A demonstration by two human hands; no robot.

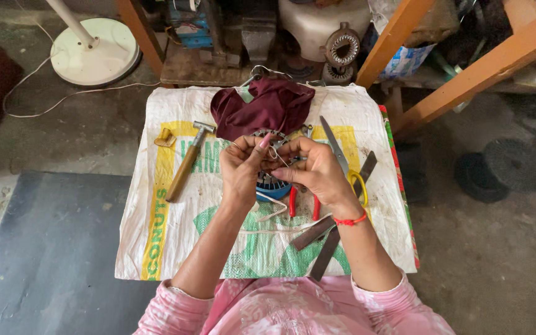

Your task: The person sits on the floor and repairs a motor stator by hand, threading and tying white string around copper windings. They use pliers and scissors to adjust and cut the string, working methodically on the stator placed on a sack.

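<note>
Together, the left hand [241,166] and right hand [315,170] pinch a thin wire [275,153] over the round stator [272,183] (steadied underneath) — pliers [303,205] just below the right palm.

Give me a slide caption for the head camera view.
Left hand and right hand pinch thin wire over a round motor stator, with hammer, scissors and red-handled pliers alongside.
</note>
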